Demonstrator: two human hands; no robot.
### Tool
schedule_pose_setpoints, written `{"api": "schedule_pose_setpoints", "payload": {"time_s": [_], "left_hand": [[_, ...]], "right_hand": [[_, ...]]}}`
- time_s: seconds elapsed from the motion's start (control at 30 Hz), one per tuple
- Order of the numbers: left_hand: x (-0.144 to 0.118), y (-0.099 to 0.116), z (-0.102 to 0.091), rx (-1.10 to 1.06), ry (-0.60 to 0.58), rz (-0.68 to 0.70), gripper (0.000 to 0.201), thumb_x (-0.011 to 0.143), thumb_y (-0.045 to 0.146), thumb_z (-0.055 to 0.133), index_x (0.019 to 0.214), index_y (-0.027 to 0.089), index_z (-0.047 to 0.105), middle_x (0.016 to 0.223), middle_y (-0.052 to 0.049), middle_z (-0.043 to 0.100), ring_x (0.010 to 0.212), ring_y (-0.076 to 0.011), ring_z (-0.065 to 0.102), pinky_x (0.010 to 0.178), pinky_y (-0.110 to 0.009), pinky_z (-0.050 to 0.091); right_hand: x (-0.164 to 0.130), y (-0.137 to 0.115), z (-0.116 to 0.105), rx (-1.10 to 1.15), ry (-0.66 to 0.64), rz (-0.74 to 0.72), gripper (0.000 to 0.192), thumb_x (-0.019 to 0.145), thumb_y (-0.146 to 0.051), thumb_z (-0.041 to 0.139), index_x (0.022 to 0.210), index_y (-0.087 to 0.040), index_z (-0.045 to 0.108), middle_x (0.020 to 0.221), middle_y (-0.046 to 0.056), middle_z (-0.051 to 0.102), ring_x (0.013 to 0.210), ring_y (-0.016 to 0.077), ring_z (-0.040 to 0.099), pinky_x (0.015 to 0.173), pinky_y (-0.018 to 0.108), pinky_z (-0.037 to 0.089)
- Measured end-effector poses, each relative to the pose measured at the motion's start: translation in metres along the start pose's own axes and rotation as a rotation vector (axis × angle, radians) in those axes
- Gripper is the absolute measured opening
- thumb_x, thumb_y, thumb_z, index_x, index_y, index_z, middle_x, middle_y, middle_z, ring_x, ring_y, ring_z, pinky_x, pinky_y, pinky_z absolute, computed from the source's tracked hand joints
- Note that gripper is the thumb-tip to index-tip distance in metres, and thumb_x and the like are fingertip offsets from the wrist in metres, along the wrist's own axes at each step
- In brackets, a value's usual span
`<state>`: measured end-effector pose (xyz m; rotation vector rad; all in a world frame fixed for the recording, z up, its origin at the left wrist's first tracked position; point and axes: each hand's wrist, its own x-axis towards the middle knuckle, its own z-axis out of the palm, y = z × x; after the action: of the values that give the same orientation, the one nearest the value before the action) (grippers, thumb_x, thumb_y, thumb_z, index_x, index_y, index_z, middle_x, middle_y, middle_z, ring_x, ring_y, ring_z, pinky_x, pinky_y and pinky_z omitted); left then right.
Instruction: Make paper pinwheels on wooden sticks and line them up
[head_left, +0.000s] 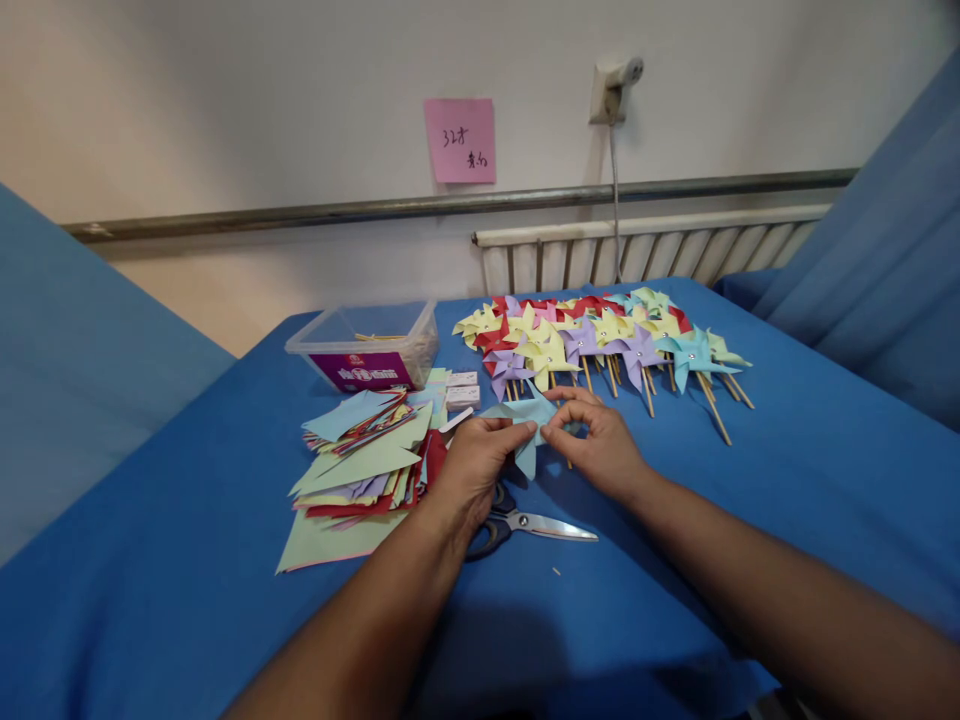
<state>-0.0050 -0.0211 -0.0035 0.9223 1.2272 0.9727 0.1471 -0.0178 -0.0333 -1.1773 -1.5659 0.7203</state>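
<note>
Centre of frame: left hand (469,462) and right hand (596,440) pinching a light-blue paper pinwheel (525,415) between fingertips, over blue-covered table (787,480). Scissors (536,523) just below; loose paper pile (360,465) at left, finished pinwheels (600,340) above.

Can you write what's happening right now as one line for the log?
hands: left hand and right hand both hold light blue paper pinwheel | scissors under left hand | paper stack left | finished pinwheels behind

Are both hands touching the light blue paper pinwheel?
Touching. The head view shows left hand and right hand pinching the pinwheel from either side.
</note>
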Motion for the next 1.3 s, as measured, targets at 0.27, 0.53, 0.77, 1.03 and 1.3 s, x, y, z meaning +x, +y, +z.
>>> {"api": "schedule_pose_setpoints", "payload": {"time_s": [0.27,0.53,0.77,1.03,1.3], "left_hand": [[-0.001,0.006,-0.004,0.029,-0.039,-0.016,0.017,0.055,0.025,0.078,0.058,0.015,0.065,0.054,-0.004,0.062,0.044,-0.0122,0.052,0.046,-0.024,0.04],[-0.007,0.013,-0.008,0.352,-0.168,-0.018,0.011,0.056,0.022,0.07,0.06,0.013,0.067,0.054,-0.003,0.059,0.043,-0.0105,0.046,0.045,-0.024,0.031],[-0.008,0.015,-0.011,0.447,-0.249,0.075,0.006,0.059,0.019,0.065,0.056,0.014,0.064,0.052,0.0,0.053,0.045,-0.0086,0.039,0.045,-0.022,0.025],[-0.003,0.009,-0.006,0.289,-0.004,0.15,0.01,0.059,0.021,0.072,0.062,0.016,0.064,0.055,0.001,0.057,0.049,-0.0103,0.047,0.047,-0.021,0.033],[-0.002,-0.003,0.002,-0.237,-0.093,-0.023,0.033,0.061,0.029,0.08,0.088,0.013,0.073,0.083,-0.007,0.071,0.07,-0.015,0.063,0.067,-0.026,0.048]], "right_hand": [[0.006,-0.001,-0.012,0.234,0.002,0.141,0.027,0.068,-0.035,0.074,0.089,-0.022,0.062,0.117,0.009,0.062,0.108,0.0246,0.059,0.091,0.043,0.045],[0.011,0.001,-0.026,0.409,-0.372,0.283,0.044,0.063,-0.032,0.08,0.102,-0.021,0.062,0.079,-0.001,0.063,0.065,0.0141,0.058,0.062,0.03,0.046],[0.007,0.009,-0.02,0.401,-0.484,0.268,0.037,0.065,-0.025,0.078,0.098,-0.02,0.063,0.072,-0.004,0.062,0.062,0.0119,0.057,0.062,0.027,0.046],[0.005,-0.001,-0.003,0.53,-0.154,0.325,0.035,0.061,-0.027,0.08,0.089,-0.02,0.061,0.074,-0.003,0.063,0.062,0.0128,0.059,0.059,0.027,0.048],[0.002,-0.001,0.013,0.783,0.106,0.369,0.041,0.062,-0.032,0.081,0.095,-0.02,0.059,0.079,0.0,0.068,0.062,0.0147,0.062,0.061,0.03,0.051]]}}
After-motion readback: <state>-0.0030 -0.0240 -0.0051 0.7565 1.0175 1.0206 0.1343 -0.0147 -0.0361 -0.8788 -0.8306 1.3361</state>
